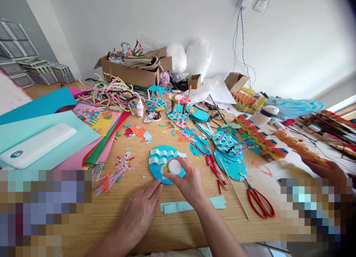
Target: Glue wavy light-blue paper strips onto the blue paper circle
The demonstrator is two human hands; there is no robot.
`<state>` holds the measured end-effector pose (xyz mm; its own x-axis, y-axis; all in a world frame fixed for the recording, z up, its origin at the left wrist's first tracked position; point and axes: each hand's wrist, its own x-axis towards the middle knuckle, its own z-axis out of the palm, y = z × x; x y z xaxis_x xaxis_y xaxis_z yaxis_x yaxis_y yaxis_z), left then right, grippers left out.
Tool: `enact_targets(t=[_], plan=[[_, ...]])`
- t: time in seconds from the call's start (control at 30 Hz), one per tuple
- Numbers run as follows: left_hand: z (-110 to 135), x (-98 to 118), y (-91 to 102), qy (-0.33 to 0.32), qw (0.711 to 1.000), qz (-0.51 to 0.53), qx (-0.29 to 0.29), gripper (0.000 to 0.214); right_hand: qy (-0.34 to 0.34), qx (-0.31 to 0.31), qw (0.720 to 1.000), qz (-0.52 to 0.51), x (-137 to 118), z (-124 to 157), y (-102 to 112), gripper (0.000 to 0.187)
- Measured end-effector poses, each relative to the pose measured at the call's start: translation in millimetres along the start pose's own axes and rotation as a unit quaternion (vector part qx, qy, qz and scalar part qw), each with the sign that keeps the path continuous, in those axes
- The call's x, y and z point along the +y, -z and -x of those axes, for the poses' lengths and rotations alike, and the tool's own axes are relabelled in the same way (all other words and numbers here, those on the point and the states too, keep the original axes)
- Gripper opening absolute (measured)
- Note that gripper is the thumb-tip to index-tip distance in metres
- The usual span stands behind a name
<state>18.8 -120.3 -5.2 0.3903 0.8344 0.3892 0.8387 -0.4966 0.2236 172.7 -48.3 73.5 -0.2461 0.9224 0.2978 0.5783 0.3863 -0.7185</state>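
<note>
A round blue paper disc [167, 153] lies on the table in front of me, with two wavy light-blue paper strips [161, 160] across its upper half. My right hand [190, 181] grips a glue stick [174, 167], its white round end facing up, over the disc's lower part. The glue stick's lower end is mostly hidden by my fingers. My left hand [143, 209] rests flat, fingers stretched out, with the fingertips at the disc's lower left edge. Nearer to me, flat light-blue paper strips [178, 207] lie partly under my right wrist.
Red-handled scissors [260, 203] and a wooden stick [233, 188] lie to the right. Paper scraps [125, 162] and coloured sheets [83, 138] are at left. Decorated blue discs [228, 149] stand right of centre. Another person's hand [325, 172] touches an orange egg-carton strip [300, 147].
</note>
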Motion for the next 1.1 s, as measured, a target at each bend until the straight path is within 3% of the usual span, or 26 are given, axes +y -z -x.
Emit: enact_targets(t=[0.4, 0.73, 1.1], plan=[[-1.6, 0.7, 3.7, -0.013, 0.999, -0.026, 0.022, 0.037, -0.072, 0.016, 0.993, -0.096, 2.8, 1.1, 0.5, 0.024], [-3.3, 2.4, 6.3, -0.016, 1.0, -0.026, 0.007, 0.037, -0.052, -0.001, 0.998, -0.038, -6.3, -6.0, -15.3, 0.019], [-0.5, -0.2, 1.3, -0.01, 1.0, -0.008, 0.005, 0.036, 0.0, -0.016, 1.0, -0.013, -9.6, -10.9, -15.9, 0.019]])
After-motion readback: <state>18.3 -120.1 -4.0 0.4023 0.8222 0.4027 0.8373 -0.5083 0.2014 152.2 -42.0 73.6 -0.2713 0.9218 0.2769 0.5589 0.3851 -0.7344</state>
